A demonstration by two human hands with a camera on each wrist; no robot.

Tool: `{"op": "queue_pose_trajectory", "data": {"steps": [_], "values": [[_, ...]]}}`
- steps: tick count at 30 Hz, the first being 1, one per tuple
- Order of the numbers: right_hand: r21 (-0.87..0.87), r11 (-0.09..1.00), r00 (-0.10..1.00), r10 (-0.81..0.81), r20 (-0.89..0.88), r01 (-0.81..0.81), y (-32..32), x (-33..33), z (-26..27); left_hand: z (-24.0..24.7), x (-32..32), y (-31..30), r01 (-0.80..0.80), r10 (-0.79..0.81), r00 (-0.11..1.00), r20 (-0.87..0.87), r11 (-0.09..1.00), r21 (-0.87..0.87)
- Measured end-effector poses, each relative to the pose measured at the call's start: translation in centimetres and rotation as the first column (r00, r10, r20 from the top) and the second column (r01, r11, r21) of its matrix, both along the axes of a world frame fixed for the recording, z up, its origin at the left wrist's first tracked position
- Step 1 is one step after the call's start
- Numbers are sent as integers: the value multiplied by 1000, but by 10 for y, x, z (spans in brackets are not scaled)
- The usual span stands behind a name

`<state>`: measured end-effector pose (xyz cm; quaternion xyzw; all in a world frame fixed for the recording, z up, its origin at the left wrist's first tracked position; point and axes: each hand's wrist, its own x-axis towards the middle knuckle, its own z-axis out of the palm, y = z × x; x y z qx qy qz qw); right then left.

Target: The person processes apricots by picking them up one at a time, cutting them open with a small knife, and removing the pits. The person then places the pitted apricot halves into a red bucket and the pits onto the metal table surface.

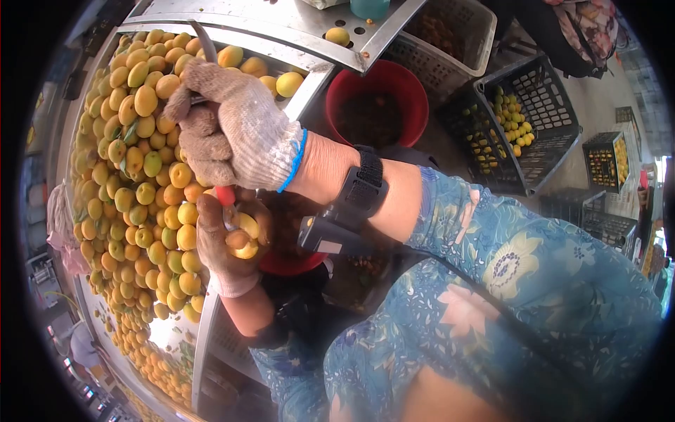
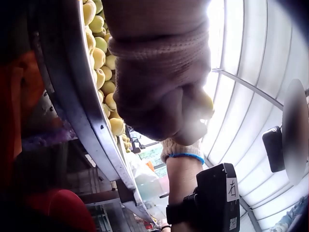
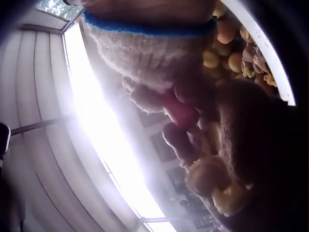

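My gloved left hand [image 1: 222, 261] holds a cut apricot [image 1: 247, 224], its pale yellow flesh parted around a brown pit [image 1: 236, 240]. Just above it, my right hand [image 1: 235, 130], in a blue-cuffed glove, grips a tool with a red part [image 1: 225, 195] showing below the fist. A short metal piece of that tool reaches to the fruit. Past the right fingers sticks out a curved metal strip [image 1: 204, 41]; its other end is hidden by the glove. In the right wrist view the red part [image 3: 181, 112] points toward the opened apricot [image 3: 229, 198].
Heaped apricots [image 1: 133, 183] fill a metal-edged table [image 1: 205, 330] beside the hands. Below it stand a red tub [image 1: 415, 105] and another red container [image 1: 292, 264]. Black crates [image 1: 548, 91] with fruit and a white crate [image 1: 481, 49] stand to the right.
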<state>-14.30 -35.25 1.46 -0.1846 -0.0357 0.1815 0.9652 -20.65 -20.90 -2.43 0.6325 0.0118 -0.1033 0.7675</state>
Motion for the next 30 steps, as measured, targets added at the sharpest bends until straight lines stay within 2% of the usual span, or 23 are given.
{"op": "queue_pose_trajectory", "data": {"steps": [1, 3, 4, 5, 7, 8, 10, 11, 13, 14, 15, 17, 19, 21, 22, 23, 24, 25, 26, 27, 28, 29, 30], "values": [[-1, 1000, 1000, 4, 2, -4, 3, 3, -3, 0, 2, 4, -4, 4, 1000, 2, 1000, -1], [220, 974, 988, 86, -129, -56, 6, 6, -7, -5, 4, 15, 146, -157, 987, -31, 961, -235], [228, 971, 984, 111, -139, -77, 7, 7, -8, -9, 4, 13, 88, -139, 985, -98, 911, -403], [230, 970, 984, 111, -137, -78, 6, 8, -7, -10, 4, 12, 88, -138, 986, -97, 912, -401], [63, 996, 995, 62, -79, -57, 6, 7, -4, -5, 2, 3, -171, 137, 982, -132, 939, -297], [63, 996, 995, 62, -79, -57, 6, 6, -1, -8, 1, 4, -171, 137, 982, -133, 939, -297], [-146, 988, 995, 43, -95, -56, 10, 5, 5, -16, 2, 9, -163, 144, 976, 162, 981, 108], [-143, 988, 995, 40, -95, -53, 12, 5, 4, -14, 3, 15, -159, 140, 977, 162, 981, 111], [-316, 949, 996, -32, -82, 4, 16, 6, 3, -3, 6, 27, -184, 184, 983, -20, 983, 11], [-362, 930, 995, -83, -57, 57, 17, 0, 4, 7, 4, 27, -195, 196, 980, 10, 977, -89], [-362, 930, 995, -83, -58, 56, 15, -1, 7, 8, 7, 24, -366, 348, 927, 141, 921, 131], [-476, 878, 979, -47, -198, -54, 15, -1, 13, 23, 4, 36, -250, 193, 960, 202, 916, 314], [-459, 882, 955, -36, -294, -109, 15, 9, 11, 29, -4, 49, -149, 75, 974, 212, 922, 359], [-380, 922, 964, -27, -266, -79, 9, 18, 5, 43, -18, 53, 6, -45, 994, 101, 932, 364], [-407, 913, 957, -140, -255, 25, 4, 15, 14, 50, -27, 49, 95, -111, 994, 25, 933, 347], [-356, 934, 949, -132, -287, 22, -4, 19, 14, 53, -33, 45, 184, -178, 983, -49, 929, 322], [-325, 943, 932, -181, -314, 74, -9, 22, 14, 37, -30, 51, 324, -321, 945, -63, 890, 322], [-295, 947, 911, -230, -342, 128, -15, 26, 12, 34, -26, 49, 544, -477, 837, -269, 776, 318], [-390, 906, 946, -258, -197, 166, -21, 34, 3, 16, -30, 39, 609, -494, 774, -395, 751, 254], [-387, 906, 944, -264, -199, 171, -27, 37, 1, -2, -28, 22, 737, -577, 659, -482, 624, 261], [-372, 906, 930, -297, -217, 203, -33, 40, -3, -28, -29, 10, 810, -579, 584, -568, 456, 369], [-358, 904, 915, -330, -233, 235, -39, 42, -5, -104, -39, 30, 702, -769, 580, -267, 306, 643], [-360, 901, 912, -337, -233, 241, -44, 39, -3, -203, -37, 61, 188, -982, 133, -134, -108, 976]]}}
